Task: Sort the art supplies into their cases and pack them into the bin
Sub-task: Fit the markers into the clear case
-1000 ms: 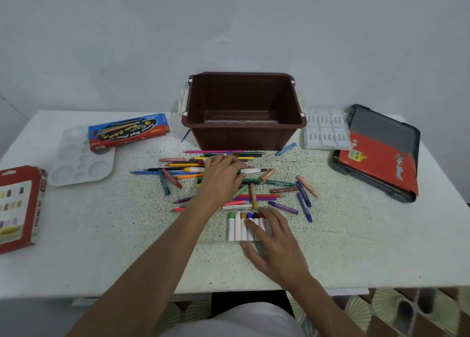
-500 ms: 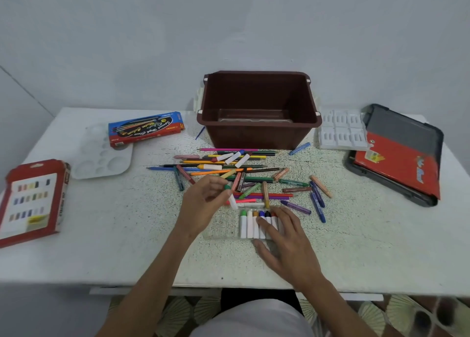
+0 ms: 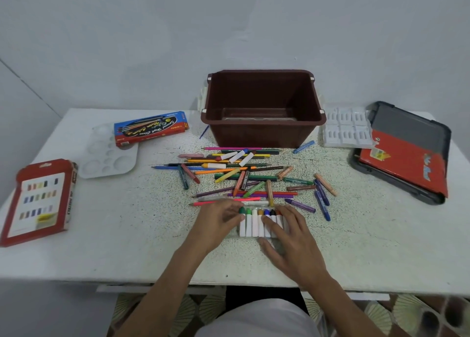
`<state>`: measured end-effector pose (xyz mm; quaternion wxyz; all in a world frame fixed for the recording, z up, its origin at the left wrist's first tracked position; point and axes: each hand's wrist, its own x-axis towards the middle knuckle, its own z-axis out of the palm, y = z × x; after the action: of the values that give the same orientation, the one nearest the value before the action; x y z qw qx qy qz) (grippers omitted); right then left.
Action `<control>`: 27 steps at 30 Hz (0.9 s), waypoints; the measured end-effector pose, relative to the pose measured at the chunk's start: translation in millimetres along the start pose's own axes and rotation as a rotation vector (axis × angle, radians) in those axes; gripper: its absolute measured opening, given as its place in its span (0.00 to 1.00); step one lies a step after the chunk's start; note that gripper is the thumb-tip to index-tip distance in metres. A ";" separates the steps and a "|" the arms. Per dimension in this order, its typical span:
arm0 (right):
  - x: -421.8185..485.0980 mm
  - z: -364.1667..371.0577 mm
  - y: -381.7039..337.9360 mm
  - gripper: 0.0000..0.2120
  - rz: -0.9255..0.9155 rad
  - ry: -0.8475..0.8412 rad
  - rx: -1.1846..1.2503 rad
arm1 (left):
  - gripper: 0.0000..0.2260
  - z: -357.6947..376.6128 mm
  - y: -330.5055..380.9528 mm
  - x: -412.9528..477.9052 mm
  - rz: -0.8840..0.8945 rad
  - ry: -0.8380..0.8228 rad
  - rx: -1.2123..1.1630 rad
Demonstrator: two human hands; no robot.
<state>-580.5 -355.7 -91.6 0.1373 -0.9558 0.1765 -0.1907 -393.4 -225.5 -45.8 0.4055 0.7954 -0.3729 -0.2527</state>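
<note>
Speckled table (image 3: 127, 247), brown bin (image 3: 262, 136), scattered pencils and crayons (image 3: 244, 176), palette (image 3: 109, 156), blue box (image 3: 151, 128), red box (image 3: 40, 202), black case (image 3: 407, 131)

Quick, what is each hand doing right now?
Left hand: pinches the leftmost green-capped marker.
Right hand: open, fingers flat on the marker row.

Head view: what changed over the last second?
The left hand drew a dark-green marker from the loose pile, brought it toward the person and set it at the row's left end, still pinching it. The right hand stayed on the marker row; bin unmoved.
</note>
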 end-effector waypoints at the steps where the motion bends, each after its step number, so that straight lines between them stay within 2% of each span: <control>1: 0.1 0.0 -0.1 0.22 0.000 0.001 0.000 | 0.14 1.0 -1.7 -0.2 0.039 -0.003 0.062; 6: 1.2 0.7 -0.7 0.22 0.002 -0.005 -0.005 | 0.17 7.9 -12.7 -3.3 0.181 0.020 0.267; 11: 0.9 0.4 -0.8 0.22 0.005 -0.010 -0.002 | 0.17 14.7 -21.9 -10.1 0.295 0.042 0.344; 17: 1.3 -0.2 -0.4 0.22 0.004 -0.017 0.001 | 0.19 19.9 -25.9 -14.8 0.352 0.118 0.386; 27: 1.7 0.6 -0.1 0.23 0.004 -0.021 -0.002 | 0.11 13.8 -29.2 -4.5 0.486 0.253 0.516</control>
<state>-578.7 -356.2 -91.6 0.1386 -0.9576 0.1771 -0.1800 -394.5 -216.7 -77.2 0.2826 0.7846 -0.5493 0.0535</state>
